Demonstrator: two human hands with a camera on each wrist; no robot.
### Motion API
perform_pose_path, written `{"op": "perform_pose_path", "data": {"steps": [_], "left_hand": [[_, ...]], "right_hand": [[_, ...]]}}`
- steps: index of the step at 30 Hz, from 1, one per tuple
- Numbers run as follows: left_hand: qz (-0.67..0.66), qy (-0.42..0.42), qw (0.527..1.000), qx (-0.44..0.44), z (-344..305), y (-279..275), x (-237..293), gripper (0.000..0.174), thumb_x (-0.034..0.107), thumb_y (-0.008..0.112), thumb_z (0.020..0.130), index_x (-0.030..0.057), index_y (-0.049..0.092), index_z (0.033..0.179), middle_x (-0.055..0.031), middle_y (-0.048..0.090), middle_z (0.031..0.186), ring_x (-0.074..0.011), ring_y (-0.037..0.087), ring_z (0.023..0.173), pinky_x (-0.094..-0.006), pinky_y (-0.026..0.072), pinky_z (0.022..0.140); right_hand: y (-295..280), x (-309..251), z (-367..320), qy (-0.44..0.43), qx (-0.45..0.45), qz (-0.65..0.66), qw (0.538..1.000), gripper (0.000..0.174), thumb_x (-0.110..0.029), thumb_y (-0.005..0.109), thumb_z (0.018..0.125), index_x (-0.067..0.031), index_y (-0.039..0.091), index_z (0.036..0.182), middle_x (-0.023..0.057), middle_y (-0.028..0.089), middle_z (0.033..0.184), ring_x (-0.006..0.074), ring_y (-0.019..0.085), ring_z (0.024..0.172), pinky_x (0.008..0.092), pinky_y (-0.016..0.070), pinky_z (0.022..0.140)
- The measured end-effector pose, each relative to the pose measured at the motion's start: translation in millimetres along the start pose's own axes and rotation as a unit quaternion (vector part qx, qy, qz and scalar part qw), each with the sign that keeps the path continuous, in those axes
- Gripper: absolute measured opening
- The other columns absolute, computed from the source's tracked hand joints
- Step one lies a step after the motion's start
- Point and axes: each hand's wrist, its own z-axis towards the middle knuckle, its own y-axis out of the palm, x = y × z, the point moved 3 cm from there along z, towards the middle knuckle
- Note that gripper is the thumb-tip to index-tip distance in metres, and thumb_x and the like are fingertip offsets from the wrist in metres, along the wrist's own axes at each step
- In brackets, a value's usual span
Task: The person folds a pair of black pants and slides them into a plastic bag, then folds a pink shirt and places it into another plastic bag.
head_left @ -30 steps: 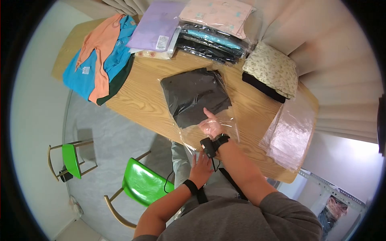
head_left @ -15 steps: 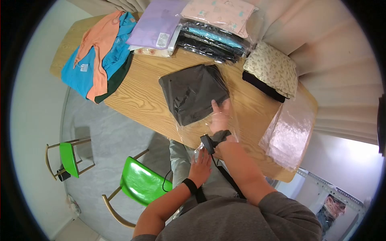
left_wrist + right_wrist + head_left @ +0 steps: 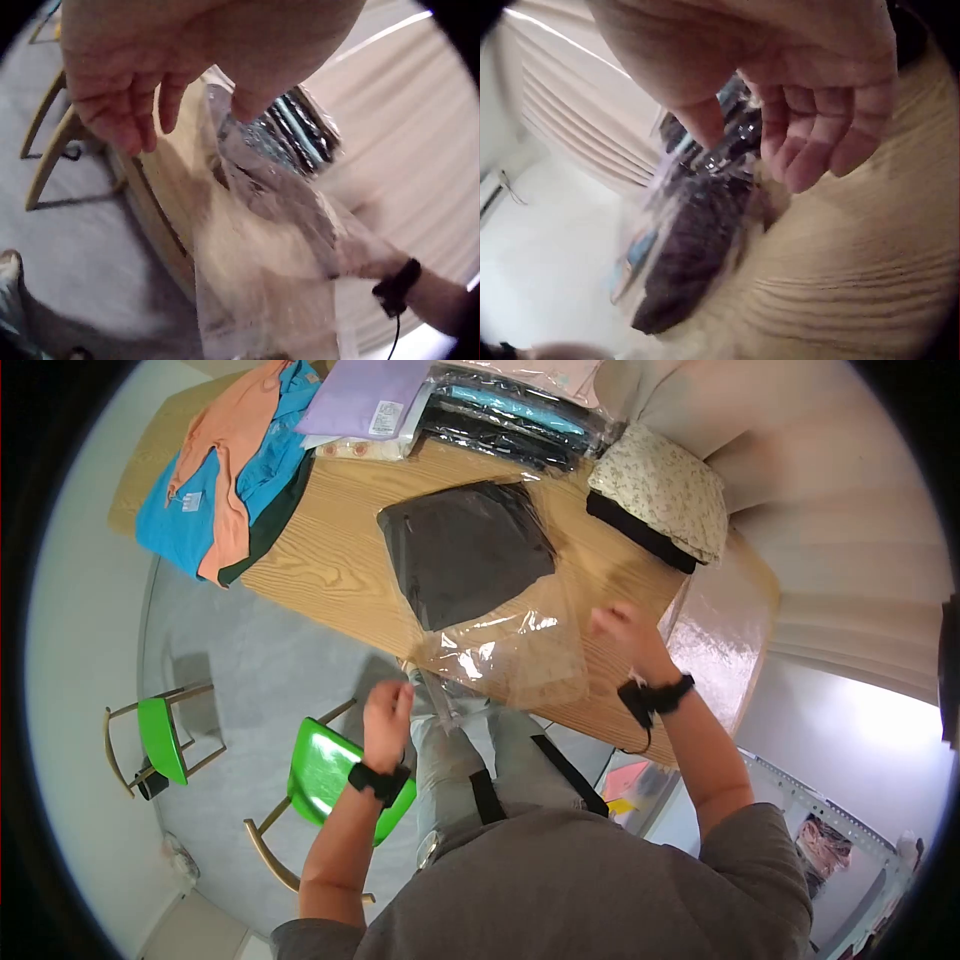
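Observation:
A folded dark grey garment [image 3: 465, 550] lies inside a clear plastic bag [image 3: 540, 650] on the table; the bag's lower part lies flat and hangs over the front edge. Left of the bag's end, the left hand [image 3: 387, 720] is raised off the table edge. In the left wrist view that hand [image 3: 202, 60] has bent, relaxed fingers apart from the thumb, with nothing between them. To the right of the bag, the right hand [image 3: 630, 635] hovers above the wood; in the right wrist view the hand [image 3: 780, 90] has loosely bent fingers and holds nothing.
Orange [image 3: 232, 450] and blue clothes [image 3: 160, 520] lie at the table's left. A purple packet [image 3: 365, 395] and stacked bagged clothes [image 3: 500, 435] stand along the back. Floral fabric [image 3: 660, 485] sits back right, above clear bags [image 3: 715, 630]. A green chair [image 3: 325, 775] stands front left.
The right hand has come out of the bag and moved right. The left hand has left the bag's opening and moved left and up. The bag's front part now lies flatter.

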Motion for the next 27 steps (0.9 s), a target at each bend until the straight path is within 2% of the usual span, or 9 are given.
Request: {"op": "perform_pose_path", "data": {"steps": [5, 7, 10, 18, 20, 21, 22, 24, 27], "left_hand": [[-0.108, -0.127, 0.985, -0.037, 36.7, 42.7, -52.6, 0.034, 0.033, 0.057, 0.090, -0.0016, 0.062, 0.089, -0.0087, 0.063, 0.079, -0.0166, 0.058, 0.073, -0.0307, 0.0459, 0.064], [-0.145, -0.155, 0.974, -0.073, 38.9, 50.2, -46.0, 0.035, 0.033, 0.055, 0.091, -0.0003, 0.061, 0.085, -0.0037, 0.060, 0.072, -0.0103, 0.055, 0.066, -0.0248, 0.0426, 0.059], [-0.179, -0.148, 0.965, -0.120, 38.1, 48.4, -41.8, 0.030, 0.029, 0.054, 0.091, 0.0018, 0.061, 0.082, -0.0024, 0.059, 0.069, -0.0093, 0.053, 0.062, -0.0235, 0.0405, 0.056], [-0.169, -0.171, 0.957, -0.162, 10.5, 17.6, -82.7, 0.031, 0.026, 0.049, 0.092, 0.0021, 0.060, 0.075, -0.0028, 0.056, 0.061, -0.0128, 0.052, 0.058, -0.0282, 0.0407, 0.056], [-0.016, -0.088, 0.982, -0.164, 7.6, 14.7, -101.6, 0.018, 0.017, 0.053, 0.088, 0.0027, 0.061, 0.095, -0.0095, 0.061, 0.089, -0.0181, 0.057, 0.083, -0.0301, 0.0445, 0.073], [-0.014, -0.091, 0.982, -0.166, 5.9, 12.1, -92.0, 0.018, 0.017, 0.053, 0.088, 0.0027, 0.061, 0.095, -0.0095, 0.061, 0.089, -0.0181, 0.057, 0.083, -0.0301, 0.0445, 0.073], [0.089, 0.058, 0.993, -0.058, 8.0, 2.0, -61.3, 0.026, 0.014, 0.057, 0.083, 0.0080, 0.056, 0.109, -0.0138, 0.055, 0.107, -0.0258, 0.053, 0.097, -0.0347, 0.0431, 0.082], [0.189, 0.206, 0.959, 0.046, 11.9, -3.8, -36.0, 0.046, 0.010, 0.061, 0.078, 0.0133, 0.052, 0.122, -0.0181, 0.049, 0.125, -0.0335, 0.049, 0.112, -0.0394, 0.0417, 0.090], [0.317, 0.360, 0.872, -0.099, 22.0, 18.0, -24.1, 0.069, 0.008, 0.066, 0.071, 0.0255, 0.042, 0.133, -0.0127, 0.032, 0.142, -0.0320, 0.034, 0.129, -0.0465, 0.0339, 0.099]], "right_hand": [[4.8, 53.6, 65.0, -0.030, 0.168, -0.046, 0.984, 0.035, -0.035, 0.059, 0.087, 0.0002, 0.061, 0.086, 0.0044, 0.061, 0.076, 0.0124, 0.057, 0.071, 0.0253, 0.0442, 0.069], [22.3, 46.3, 65.0, 0.086, 0.006, 0.043, 0.995, 0.030, -0.030, 0.061, 0.086, -0.0001, 0.061, 0.087, 0.0041, 0.061, 0.077, 0.0118, 0.056, 0.069, 0.0237, 0.0433, 0.064], [33.5, 43.3, 57.7, 0.057, 0.011, 0.214, 0.975, 0.025, -0.025, 0.063, 0.086, -0.0003, 0.062, 0.085, 0.0033, 0.060, 0.075, 0.0103, 0.054, 0.067, 0.0217, 0.0414, 0.060], [22.7, 116.8, 31.1, 0.073, -0.099, 0.101, 0.987, 0.021, -0.021, 0.063, 0.085, -0.0008, 0.063, 0.084, 0.0023, 0.060, 0.074, 0.0095, 0.053, 0.065, 0.0227, 0.0417, 0.060], [19.6, 124.9, 24.8, 0.048, -0.012, 0.060, 0.997, 0.021, -0.021, 0.062, 0.085, -0.0001, 0.063, 0.083, 0.0050, 0.062, 0.073, 0.0159, 0.057, 0.066, 0.0283, 0.0449, 0.061], [12.8, 122.4, 23.0, -0.076, 0.083, -0.202, 0.973, 0.025, -0.017, 0.067, 0.080, -0.0031, 0.062, 0.100, 0.0113, 0.064, 0.095, 0.0236, 0.060, 0.084, 0.0304, 0.0474, 0.074], [14.6, 111.1, 16.1, -0.073, 0.081, -0.200, 0.974, 0.025, -0.017, 0.067, 0.080, -0.0031, 0.062, 0.100, 0.0113, 0.064, 0.095, 0.0236, 0.060, 0.084, 0.0304, 0.0474, 0.074], [18.8, 55.1, -11.2, -0.263, 0.180, -0.382, 0.868, 0.043, -0.017, 0.061, 0.082, -0.0095, 0.051, 0.123, 0.0155, 0.048, 0.129, 0.0299, 0.047, 0.117, 0.0371, 0.0379, 0.097], [38.3, 59.6, -15.0, -0.352, 0.027, -0.491, 0.796, 0.064, -0.012, 0.063, 0.078, -0.0205, 0.038, 0.136, 0.0098, 0.028, 0.145, 0.0272, 0.029, 0.133, 0.0392, 0.0266, 0.107]]}}
